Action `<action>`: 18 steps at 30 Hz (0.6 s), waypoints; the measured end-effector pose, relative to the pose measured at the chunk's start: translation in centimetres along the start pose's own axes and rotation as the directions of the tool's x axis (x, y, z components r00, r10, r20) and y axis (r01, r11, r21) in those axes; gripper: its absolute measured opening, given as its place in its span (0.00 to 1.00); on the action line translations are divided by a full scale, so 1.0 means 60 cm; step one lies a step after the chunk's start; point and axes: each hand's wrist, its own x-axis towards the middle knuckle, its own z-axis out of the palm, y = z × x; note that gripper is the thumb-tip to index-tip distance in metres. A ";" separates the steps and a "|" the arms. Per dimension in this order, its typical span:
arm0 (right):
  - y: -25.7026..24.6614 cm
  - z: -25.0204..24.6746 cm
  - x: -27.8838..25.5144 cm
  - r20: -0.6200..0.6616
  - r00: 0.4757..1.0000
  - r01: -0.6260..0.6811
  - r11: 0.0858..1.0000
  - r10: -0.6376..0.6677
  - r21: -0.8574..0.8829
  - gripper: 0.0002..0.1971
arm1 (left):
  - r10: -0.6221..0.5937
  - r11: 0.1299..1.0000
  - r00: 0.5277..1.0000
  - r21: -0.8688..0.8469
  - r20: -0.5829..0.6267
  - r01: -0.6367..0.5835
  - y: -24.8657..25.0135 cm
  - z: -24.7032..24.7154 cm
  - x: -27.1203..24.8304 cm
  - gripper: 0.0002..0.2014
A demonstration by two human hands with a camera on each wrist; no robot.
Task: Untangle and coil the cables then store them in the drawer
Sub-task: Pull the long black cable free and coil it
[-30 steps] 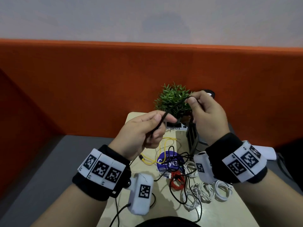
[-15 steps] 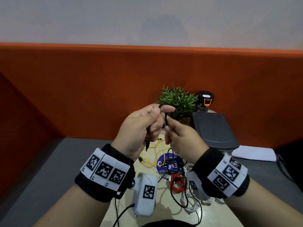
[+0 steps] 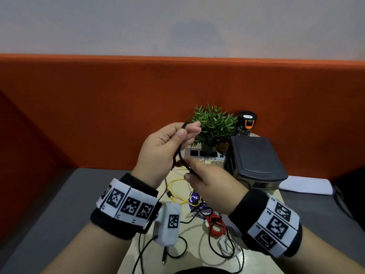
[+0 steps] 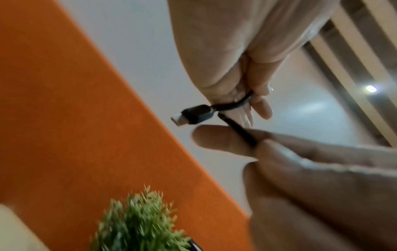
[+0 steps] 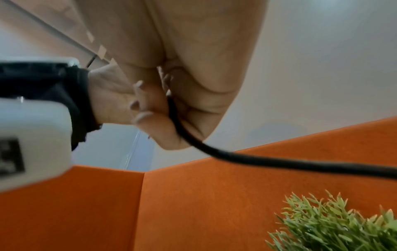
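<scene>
A black cable [image 3: 180,153] is held in the air above the small table [image 3: 197,254]. My left hand [image 3: 169,143] grips a loop of it, the cable curving over my index finger. Its USB plug [image 4: 193,115] sticks out from my left fingers in the left wrist view. My right hand [image 3: 209,184] pinches the same cable [image 5: 257,159] lower down, just below my left hand. On the table lie a yellow cable [image 3: 177,192], a red cable [image 3: 215,224], a white cable [image 3: 227,248] and more black cable [image 3: 209,246]. The dark grey drawer unit [image 3: 254,165] stands to the right.
A green potted plant [image 3: 213,125] and a dark bottle with an orange clip [image 3: 245,123] stand at the back, with a white power strip [image 3: 205,154] below the plant. An orange partition [image 3: 98,105] runs behind and to the left. White paper [image 3: 308,185] lies right of the drawer unit.
My right hand has come down from beside the plant to below my left hand, drawing the black cable round into a loop. My left hand has risen slightly.
</scene>
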 end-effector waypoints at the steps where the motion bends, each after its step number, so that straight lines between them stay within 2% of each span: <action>1: 0.001 -0.002 -0.001 -0.018 1.000 0.013 0.999 -0.013 0.029 0.15 | 0.025 0.995 1.000 0.094 0.004 -0.025 -0.002 -0.004 0.001 0.12; 4: -0.006 -0.008 -0.008 -0.051 0.996 0.075 0.991 -0.070 0.109 0.05 | 0.136 0.901 0.990 0.411 0.043 -0.142 -0.007 -0.015 0.003 0.11; 5: -0.009 -0.010 -0.010 -0.070 0.993 0.102 0.986 -0.094 0.134 0.07 | 0.162 0.853 0.984 0.491 0.071 -0.176 -0.008 -0.017 0.004 0.11; 7: -0.012 -0.018 -0.011 -0.118 0.984 0.152 0.974 -0.133 0.169 0.06 | 0.183 0.782 0.975 0.583 0.125 -0.221 -0.007 -0.020 0.005 0.11; 9: -0.013 -0.030 -0.012 -0.185 0.969 0.199 0.965 -0.167 0.171 0.06 | 0.175 0.755 0.973 0.614 0.151 -0.231 -0.004 -0.020 0.004 0.11; 11: -0.013 -0.044 -0.011 -0.278 0.942 0.245 0.951 -0.187 0.188 0.06 | 0.145 0.781 0.977 0.589 0.153 -0.208 0.000 -0.017 0.000 0.11; 15: -0.016 -0.073 -0.006 -0.433 0.879 0.316 0.925 -0.201 0.212 0.08 | 0.103 0.902 0.980 0.398 0.171 -0.165 0.014 -0.004 -0.012 0.14; 18: -0.023 -0.083 0.003 -0.516 0.832 0.383 0.885 -0.205 0.265 0.10 | 0.072 0.958 0.980 0.260 0.186 -0.120 0.023 0.002 -0.013 0.15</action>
